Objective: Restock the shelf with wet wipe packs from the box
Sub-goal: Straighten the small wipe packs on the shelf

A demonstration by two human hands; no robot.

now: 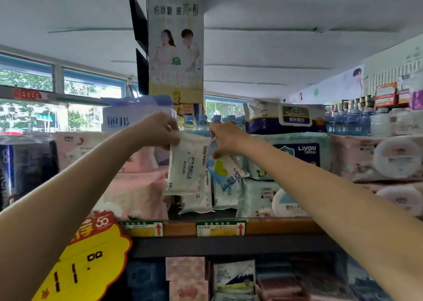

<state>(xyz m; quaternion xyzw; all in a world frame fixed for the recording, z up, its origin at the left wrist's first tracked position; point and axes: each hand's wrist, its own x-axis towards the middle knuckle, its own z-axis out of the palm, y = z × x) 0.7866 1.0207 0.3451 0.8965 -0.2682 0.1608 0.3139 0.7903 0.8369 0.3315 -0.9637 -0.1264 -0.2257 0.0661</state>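
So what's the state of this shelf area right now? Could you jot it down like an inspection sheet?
Surface: top shelf, wooden front edge with two price labels.
Job's things: white wet wipe pack held upright; blue-and-white wipe pack held tilted; more small packs standing behind them on the shelf.
Clutter: pink packs to the left, large Liyou packs to the right, water bottles behind, yellow price tag reading 11.00.
Hands: left hand pinches the white pack's top; right hand pinches the blue-and-white pack.
Cables: nothing seen.
Surroundings: windows, poster-covered pillar, lower shelf stock. The box is not in view.
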